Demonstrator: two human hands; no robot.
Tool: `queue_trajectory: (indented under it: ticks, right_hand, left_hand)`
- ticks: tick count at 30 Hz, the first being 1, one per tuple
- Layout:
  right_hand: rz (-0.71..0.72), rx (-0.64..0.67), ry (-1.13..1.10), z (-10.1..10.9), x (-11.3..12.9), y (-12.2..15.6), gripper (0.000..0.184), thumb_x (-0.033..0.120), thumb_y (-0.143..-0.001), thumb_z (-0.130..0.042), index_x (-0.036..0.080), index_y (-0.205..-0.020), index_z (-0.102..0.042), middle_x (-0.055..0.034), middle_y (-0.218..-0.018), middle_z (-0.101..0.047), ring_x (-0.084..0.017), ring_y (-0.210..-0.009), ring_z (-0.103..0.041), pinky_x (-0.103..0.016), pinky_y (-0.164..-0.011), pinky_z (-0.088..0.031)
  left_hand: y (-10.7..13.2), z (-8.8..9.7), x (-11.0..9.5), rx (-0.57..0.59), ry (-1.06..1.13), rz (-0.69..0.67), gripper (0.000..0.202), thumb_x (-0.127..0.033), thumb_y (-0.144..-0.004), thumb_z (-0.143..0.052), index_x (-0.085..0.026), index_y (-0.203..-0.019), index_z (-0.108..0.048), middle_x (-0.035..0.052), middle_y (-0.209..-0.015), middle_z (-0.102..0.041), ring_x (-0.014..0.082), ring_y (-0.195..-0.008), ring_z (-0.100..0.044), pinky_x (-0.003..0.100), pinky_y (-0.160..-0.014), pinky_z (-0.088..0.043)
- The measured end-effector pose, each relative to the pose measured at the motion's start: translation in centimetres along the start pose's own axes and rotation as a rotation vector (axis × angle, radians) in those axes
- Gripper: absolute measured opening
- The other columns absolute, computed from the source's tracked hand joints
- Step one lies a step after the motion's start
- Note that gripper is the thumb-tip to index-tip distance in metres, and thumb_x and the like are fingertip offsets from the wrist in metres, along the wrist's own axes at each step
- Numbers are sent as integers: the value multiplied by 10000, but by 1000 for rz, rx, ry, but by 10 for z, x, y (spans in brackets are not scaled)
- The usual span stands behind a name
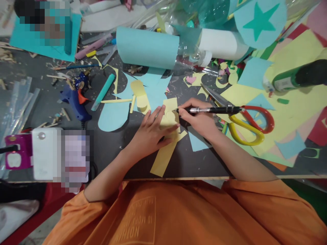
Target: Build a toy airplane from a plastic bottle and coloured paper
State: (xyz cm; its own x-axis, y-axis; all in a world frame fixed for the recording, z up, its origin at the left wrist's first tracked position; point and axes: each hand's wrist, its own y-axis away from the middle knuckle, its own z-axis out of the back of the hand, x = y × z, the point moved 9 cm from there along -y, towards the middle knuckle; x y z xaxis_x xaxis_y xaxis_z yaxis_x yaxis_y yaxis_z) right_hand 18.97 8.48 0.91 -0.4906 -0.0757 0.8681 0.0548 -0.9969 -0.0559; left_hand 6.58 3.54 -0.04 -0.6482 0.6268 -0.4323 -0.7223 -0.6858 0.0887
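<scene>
My left hand (pixel 150 131) lies flat with fingers spread on a yellow paper strip (pixel 163 156), pinning it to the dark table (pixel 112 146). My right hand (pixel 198 119) is closed round a black pen (pixel 214 110). The pen's tip touches the top of the yellow paper, just beyond my left fingertips. A light-blue scrap (pixel 198 143) lies under my right wrist.
Red-and-yellow scissors (pixel 245 124) lie just right of my right hand. A blue glue gun (pixel 76 98) sits at the left, a phone in a holder (pixel 51 153) at the near left. A blue paper roll (pixel 148 47), plastic bottles, a glue bottle (pixel 288 80) and coloured paper scraps crowd the back.
</scene>
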Motion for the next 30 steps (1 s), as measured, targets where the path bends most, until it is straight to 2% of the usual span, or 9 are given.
queue_trajectory:
  ticks: [4,9,16,21,26,30]
  right_hand:
    - [12,52,7,-5,2,0,75,180,-729,-582,209,-676,-626,12,-608,-631,-112,-533,-520,-249,-537,-407]
    - [-20,-39,4,6,-1,-1,158,189,-716,-560,213,-561,-536,15,-547,-563,-112,-508,-476,-255,-505,-383]
    - [-27,125,-10,-8,-2,-2,65,235,-747,-591,210,-714,-641,7,-643,-655,-112,-546,-525,-249,-546,-409]
    - [-13,78,20,-4,0,-1,98,221,-754,-573,211,-662,-603,14,-600,-620,-113,-537,-509,-258,-551,-402]
    - [-10,93,28,-5,0,-1,74,235,-753,-585,216,-692,-623,10,-622,-648,-115,-543,-526,-258,-548,-404]
    - [-12,48,36,-1,0,-1,106,217,-754,-566,220,-656,-607,6,-623,-642,-121,-557,-531,-259,-554,-420]
  left_hand:
    - [0,-1,1,4,-5,3,439,-375,-900,-483,-355,-1338,-475,161,-1548,-196,404,-1417,-202,642,-1079,-237]
    - [1,1,0,-6,-10,5,448,-384,-902,-475,-373,-1350,-452,166,-1544,-205,398,-1415,-212,635,-1080,-243]
    - [0,1,0,-7,-13,4,427,-381,-902,-475,-360,-1328,-486,169,-1539,-219,399,-1411,-225,642,-1077,-243]
    - [0,0,1,-16,0,5,439,-373,-888,-508,-359,-1327,-487,142,-1556,-189,393,-1420,-203,644,-1078,-246]
    - [-1,0,1,11,1,21,433,-371,-894,-499,-370,-1326,-486,153,-1544,-223,392,-1419,-204,633,-1088,-239]
    - [-1,1,1,4,6,21,440,-372,-892,-503,-374,-1332,-478,147,-1550,-211,392,-1416,-215,632,-1089,-234]
